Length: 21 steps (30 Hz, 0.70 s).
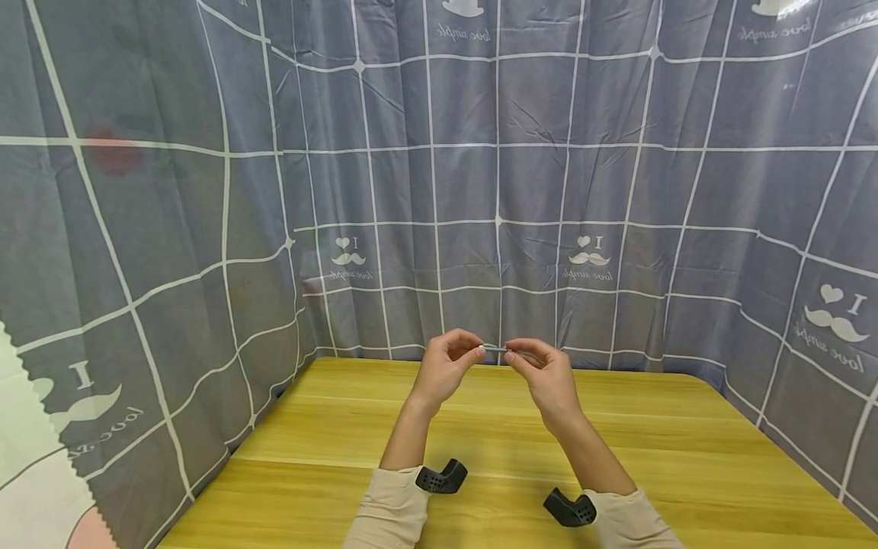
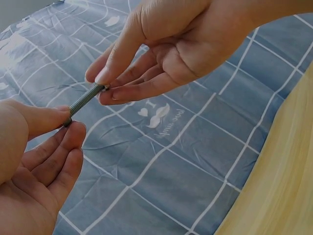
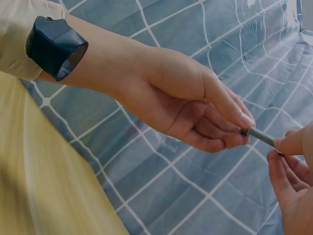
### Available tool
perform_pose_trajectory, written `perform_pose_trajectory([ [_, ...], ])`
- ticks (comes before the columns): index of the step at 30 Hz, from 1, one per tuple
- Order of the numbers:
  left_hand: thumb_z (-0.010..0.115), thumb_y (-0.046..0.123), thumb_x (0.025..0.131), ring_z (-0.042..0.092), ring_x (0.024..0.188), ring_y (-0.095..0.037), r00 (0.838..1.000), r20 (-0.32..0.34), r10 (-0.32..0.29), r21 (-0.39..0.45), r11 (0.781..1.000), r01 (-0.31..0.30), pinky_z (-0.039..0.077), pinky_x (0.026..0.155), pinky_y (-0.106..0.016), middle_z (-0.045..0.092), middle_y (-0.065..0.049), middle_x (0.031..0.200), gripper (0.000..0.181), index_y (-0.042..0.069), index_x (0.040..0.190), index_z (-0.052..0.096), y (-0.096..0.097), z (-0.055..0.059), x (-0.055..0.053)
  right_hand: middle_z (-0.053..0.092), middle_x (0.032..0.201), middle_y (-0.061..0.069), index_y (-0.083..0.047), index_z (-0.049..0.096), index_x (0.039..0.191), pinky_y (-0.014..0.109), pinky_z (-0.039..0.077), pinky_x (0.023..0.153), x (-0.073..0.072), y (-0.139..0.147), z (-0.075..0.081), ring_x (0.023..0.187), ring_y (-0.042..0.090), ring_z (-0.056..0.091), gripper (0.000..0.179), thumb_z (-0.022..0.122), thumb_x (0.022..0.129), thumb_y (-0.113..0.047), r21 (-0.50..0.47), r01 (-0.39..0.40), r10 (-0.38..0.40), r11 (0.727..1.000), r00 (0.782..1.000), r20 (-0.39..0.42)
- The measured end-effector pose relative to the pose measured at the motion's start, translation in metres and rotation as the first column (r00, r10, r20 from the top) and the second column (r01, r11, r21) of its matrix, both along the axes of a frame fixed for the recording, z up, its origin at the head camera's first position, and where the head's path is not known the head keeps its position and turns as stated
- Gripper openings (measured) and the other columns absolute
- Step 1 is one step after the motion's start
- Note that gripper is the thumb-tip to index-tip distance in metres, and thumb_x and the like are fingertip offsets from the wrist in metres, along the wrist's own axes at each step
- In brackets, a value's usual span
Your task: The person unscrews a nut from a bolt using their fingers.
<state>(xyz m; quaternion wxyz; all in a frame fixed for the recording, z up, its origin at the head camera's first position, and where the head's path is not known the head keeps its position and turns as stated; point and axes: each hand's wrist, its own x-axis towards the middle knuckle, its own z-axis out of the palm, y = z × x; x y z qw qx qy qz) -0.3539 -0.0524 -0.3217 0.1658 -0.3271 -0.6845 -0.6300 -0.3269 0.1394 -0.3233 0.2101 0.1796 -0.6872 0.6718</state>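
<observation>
A makeshift recording booth: a wooden table (image 1: 686, 457) walled on three sides by a grey checked curtain (image 1: 549, 191) hung close to its edges.

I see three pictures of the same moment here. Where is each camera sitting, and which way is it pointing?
Head view: worn on the head, looking forward and down over the wooden table at the curtain; shows both forearms, the left hand and the right hand.
Left wrist view: on the left wrist, looking along the left palm at the right hand.
Right wrist view: on the right wrist, looking at the left hand.
Shared: both wrist views show the threaded rod pinched at each end between the two hands.
</observation>
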Motion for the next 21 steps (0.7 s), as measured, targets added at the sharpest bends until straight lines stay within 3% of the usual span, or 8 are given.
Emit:
perform_pose_trajectory([
  [6, 0.069, 0.005, 0.1, 0.071, 0.093, -0.03, 1.0, -0.001, -0.008, 0.009, 1.0, 0.008, 0.053, 0.092, -0.058, 0.071, -0.02, 0.1, 0.009, -0.002, 0.106, 0.072, 0.0001, -0.0005, -0.0009, 0.059, 0.137, 0.019, 0.011, 0.068, 0.122, 0.024, 0.053, 0.092, 0.0005, 0.0007, 0.0007, 0.12, 0.032, 0.064, 0.025, 0.069, 0.098, 0.003, 0.011, 0.004, -0.004, 1.0, 1.0, 0.011],
  [8, 0.069, 0.005, 0.1, 0.071, 0.092, -0.024, 1.0, 0.001, -0.007, 0.006, 1.0, 0.007, 0.055, 0.091, -0.053, 0.07, -0.02, 0.1, 0.01, -0.002, 0.106, 0.071, 0.0, 0.0, -0.0003, 0.057, 0.141, 0.017, 0.012, 0.068, 0.122, 0.023, 0.053, 0.093, 0.001, 0.0011, 0.0012, 0.123, 0.037, 0.062, 0.026, 0.068, 0.098, 0.003, 0.015, 0.0, 0.0, 1.0, 1.0, 0.014],
  [10, 0.068, 0.005, 0.1, 0.07, 0.092, -0.022, 1.0, 0.006, -0.002, 0.003, 1.0, 0.002, 0.056, 0.091, -0.047, 0.071, -0.019, 0.1, 0.012, -0.004, 0.107, 0.071, -0.0001, 0.0003, -0.0002, 0.057, 0.141, 0.016, 0.011, 0.069, 0.122, 0.031, 0.053, 0.097, 0.002, 0.0014, 0.0015, 0.122, 0.037, 0.062, 0.026, 0.069, 0.098, 0.002, 0.029, -0.002, 0.002, 1.0, 1.0, 0.023],
  [15, 0.069, 0.006, 0.1, 0.07, 0.091, -0.022, 1.0, 0.016, 0.005, 0.007, 1.0, -0.005, 0.056, 0.091, -0.046, 0.071, -0.015, 0.098, 0.017, -0.009, 0.109, 0.069, -0.0009, 0.0, -0.0007, 0.064, 0.131, 0.017, 0.004, 0.071, 0.123, 0.04, 0.054, 0.097, 0.0028, 0.0013, 0.0017, 0.111, 0.029, 0.069, 0.026, 0.072, 0.097, -0.001, 0.061, 0.005, -0.007, 0.998, 0.999, 0.034],
  [21, 0.069, 0.006, 0.1, 0.07, 0.09, -0.022, 1.0, 0.006, 0.001, 0.009, 1.0, -0.001, 0.055, 0.091, -0.05, 0.071, -0.012, 0.096, 0.017, -0.009, 0.109, 0.069, -0.0005, -0.0007, -0.0019, 0.068, 0.118, 0.019, 0.006, 0.071, 0.119, 0.028, 0.056, 0.089, 0.0012, 0.0011, 0.0017, 0.101, 0.02, 0.069, 0.023, 0.072, 0.096, 0.0, 0.045, 0.002, -0.002, 0.999, 1.0, -0.004],
])
